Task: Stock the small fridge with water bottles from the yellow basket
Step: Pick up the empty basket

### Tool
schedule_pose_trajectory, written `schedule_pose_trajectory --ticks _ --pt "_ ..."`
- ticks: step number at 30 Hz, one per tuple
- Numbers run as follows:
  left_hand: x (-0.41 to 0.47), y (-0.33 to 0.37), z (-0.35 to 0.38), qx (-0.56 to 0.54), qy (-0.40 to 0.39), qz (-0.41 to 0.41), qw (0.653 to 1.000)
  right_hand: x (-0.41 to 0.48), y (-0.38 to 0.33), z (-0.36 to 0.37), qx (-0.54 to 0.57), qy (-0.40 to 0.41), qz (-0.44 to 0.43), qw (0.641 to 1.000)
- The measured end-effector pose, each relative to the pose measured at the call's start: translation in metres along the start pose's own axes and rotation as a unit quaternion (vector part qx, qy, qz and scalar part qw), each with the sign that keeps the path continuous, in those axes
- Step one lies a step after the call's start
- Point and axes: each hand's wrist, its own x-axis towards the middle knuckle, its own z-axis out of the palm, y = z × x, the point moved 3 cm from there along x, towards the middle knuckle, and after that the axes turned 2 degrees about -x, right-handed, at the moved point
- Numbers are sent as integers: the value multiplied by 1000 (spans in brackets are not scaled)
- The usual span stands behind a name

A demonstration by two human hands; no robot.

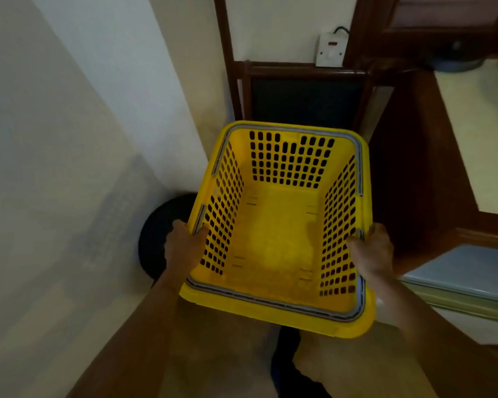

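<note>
The yellow basket [273, 308] fills the middle of the head view, held up in the air by both hands. It has perforated walls and grey folded handles along its rim, and its inside is bare with no bottles showing. My left hand [183, 245] grips the left rim near the front. My right hand [370, 254] grips the right rim. A dark panel in a brown wooden frame, possibly the small fridge [305, 101], stands behind the basket against the wall.
A white wall runs along the left. A round black object [158, 239] lies low at the left of the basket. A wooden counter with a pale top [480, 133] stands on the right, and a light blue-grey lid [469, 274] sits below it. A wall socket [331, 50] is above the frame.
</note>
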Motion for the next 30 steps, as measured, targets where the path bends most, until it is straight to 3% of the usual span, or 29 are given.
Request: schedule_pose_trajectory --ticks 10,19,30 --pt "108 61 99 27 -28 -18 999 131 -13 49 -74 40 53 995" --pt "173 85 144 58 -53 -14 997 195 -16 78 -123 77 69 987" --pt "194 106 157 153 -46 60 985 223 -47 96 -377 74 30 923"
